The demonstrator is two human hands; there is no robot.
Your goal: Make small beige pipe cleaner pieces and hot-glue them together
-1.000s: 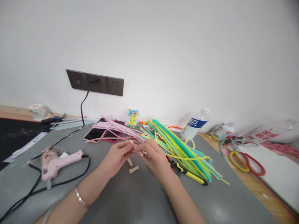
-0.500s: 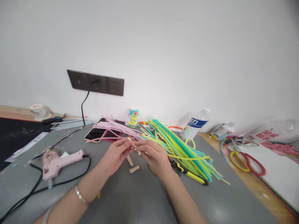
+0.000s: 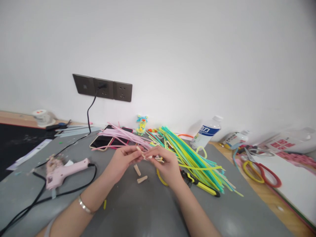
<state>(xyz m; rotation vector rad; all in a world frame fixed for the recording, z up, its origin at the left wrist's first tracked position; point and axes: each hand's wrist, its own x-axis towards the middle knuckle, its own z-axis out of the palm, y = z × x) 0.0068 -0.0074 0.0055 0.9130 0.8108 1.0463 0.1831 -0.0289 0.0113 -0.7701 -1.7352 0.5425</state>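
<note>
My left hand (image 3: 122, 162) and my right hand (image 3: 165, 163) meet over the grey mat (image 3: 148, 210), fingers pinched on a short beige pipe-cleaner piece (image 3: 142, 152) held between them. My right hand also has small pale bits at its fingertips. Two more beige pieces (image 3: 139, 174) lie on the mat just below my hands. A yellow loop (image 3: 161, 177) shows under my right palm. Behind my hands spread pink pipe cleaners (image 3: 118, 134) and a green and yellow bundle (image 3: 195, 158).
A pink glue gun (image 3: 61, 171) with a black cord lies at left. Two phones (image 3: 107, 141) sit under the pink stems. Yellow-handled pliers (image 3: 199, 184) lie at right, with a water bottle (image 3: 206, 133), red and yellow scissors (image 3: 261, 169) and a small toy figure (image 3: 141, 124) behind.
My hands have shifted slightly to the right and turned the beige piece; my right palm has lifted, baring the yellow loop under it.
</note>
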